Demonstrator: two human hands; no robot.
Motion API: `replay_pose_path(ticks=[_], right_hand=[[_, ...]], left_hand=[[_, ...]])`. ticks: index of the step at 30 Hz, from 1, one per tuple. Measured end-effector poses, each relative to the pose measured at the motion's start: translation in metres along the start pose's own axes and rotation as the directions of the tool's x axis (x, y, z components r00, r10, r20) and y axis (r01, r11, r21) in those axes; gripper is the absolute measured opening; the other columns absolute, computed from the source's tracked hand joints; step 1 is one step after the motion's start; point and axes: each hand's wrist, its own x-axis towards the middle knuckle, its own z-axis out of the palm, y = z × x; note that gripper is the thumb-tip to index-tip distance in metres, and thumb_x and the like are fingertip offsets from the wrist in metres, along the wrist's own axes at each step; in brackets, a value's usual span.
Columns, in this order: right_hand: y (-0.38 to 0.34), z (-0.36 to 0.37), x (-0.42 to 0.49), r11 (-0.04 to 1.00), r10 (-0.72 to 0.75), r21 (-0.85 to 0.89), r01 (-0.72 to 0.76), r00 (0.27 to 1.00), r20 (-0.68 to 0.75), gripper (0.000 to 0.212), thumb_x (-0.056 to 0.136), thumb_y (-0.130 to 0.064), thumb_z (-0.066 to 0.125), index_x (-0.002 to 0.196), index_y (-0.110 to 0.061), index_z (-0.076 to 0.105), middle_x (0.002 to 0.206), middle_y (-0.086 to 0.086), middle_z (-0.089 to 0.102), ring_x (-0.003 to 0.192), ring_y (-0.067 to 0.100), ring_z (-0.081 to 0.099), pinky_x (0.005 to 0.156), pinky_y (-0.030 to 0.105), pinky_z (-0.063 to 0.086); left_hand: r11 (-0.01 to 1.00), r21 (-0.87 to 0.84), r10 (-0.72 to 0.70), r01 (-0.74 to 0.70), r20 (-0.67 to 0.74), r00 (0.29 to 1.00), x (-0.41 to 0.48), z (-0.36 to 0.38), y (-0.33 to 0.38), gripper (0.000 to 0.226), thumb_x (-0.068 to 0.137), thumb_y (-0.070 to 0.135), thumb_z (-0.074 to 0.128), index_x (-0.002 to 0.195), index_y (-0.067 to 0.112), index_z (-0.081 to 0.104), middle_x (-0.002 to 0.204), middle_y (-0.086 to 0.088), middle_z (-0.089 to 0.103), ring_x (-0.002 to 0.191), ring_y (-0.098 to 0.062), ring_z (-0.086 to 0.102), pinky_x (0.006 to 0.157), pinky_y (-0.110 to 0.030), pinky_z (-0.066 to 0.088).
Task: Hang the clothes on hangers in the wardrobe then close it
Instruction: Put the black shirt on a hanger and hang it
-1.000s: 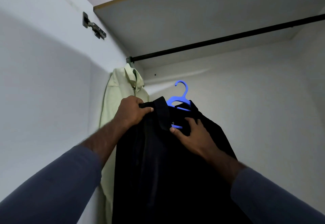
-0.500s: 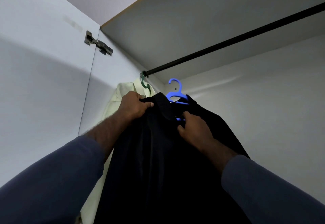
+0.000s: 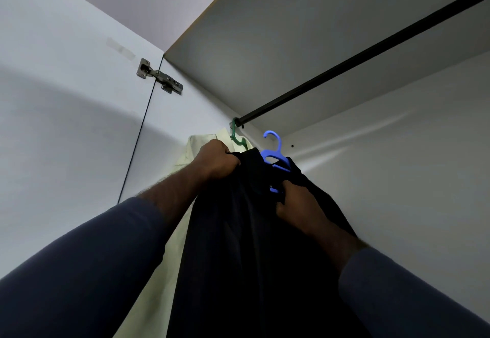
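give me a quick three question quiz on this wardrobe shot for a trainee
1. True or false: the blue hanger already hooks over the rail.
2. What hangs from the rail now? A) a green hanger carrying a pale green shirt B) a red hanger C) two coats
3. Fill in: the left hand grips the top of the ___ shirt.
Key: 1. False, its hook sits below the rail. 2. A. 3. black; the black shirt is on the blue hanger.
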Motion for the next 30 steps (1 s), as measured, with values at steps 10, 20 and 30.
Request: replay_pose_path(ticks=[10, 20, 30], right_hand=[[0.004, 0.038, 0.047, 0.982, -0.138, 0.13, 0.138, 0.99, -0.01, 0.046, 0.099, -0.023, 0.048, 0.145, -0.018, 0.041, 0.136, 0.011, 0.06, 0.125, 0.03, 0.055, 0.101, 0.033, 0.042], [0.004, 0.061, 0.078, 0.978, -0.191, 0.092, 0.188, 0.981, 0.027, 0.04, 0.1, -0.02, 0.045, 0.14, -0.018, 0.045, 0.128, 0.015, 0.062, 0.117, 0.032, 0.057, 0.094, 0.033, 0.044], [-0.007, 0.061, 0.097, 0.983, -0.179, 0.052, 0.175, 0.981, 0.075, 0.043, 0.096, -0.016, 0.047, 0.139, -0.014, 0.047, 0.132, 0.016, 0.059, 0.12, 0.034, 0.055, 0.102, 0.035, 0.043]], left_hand=[[0.995, 0.069, 0.083, -0.074, -0.131, 0.988, 0.064, 0.012, -0.027, 0.02, 0.084, 0.018, 0.069, 0.076, 0.002, 0.061, 0.068, -0.004, 0.054, 0.068, -0.019, 0.053, 0.05, -0.025, 0.035], [0.99, 0.096, 0.116, -0.099, -0.19, 0.975, 0.095, 0.024, -0.046, 0.021, 0.084, 0.019, 0.069, 0.082, -0.001, 0.063, 0.073, -0.007, 0.056, 0.068, -0.019, 0.051, 0.049, -0.025, 0.035], [0.98, 0.185, 0.108, -0.067, -0.218, 0.97, 0.114, 0.015, -0.032, 0.026, 0.085, 0.02, 0.069, 0.095, -0.004, 0.066, 0.089, -0.013, 0.061, 0.084, -0.025, 0.056, 0.066, -0.028, 0.04]])
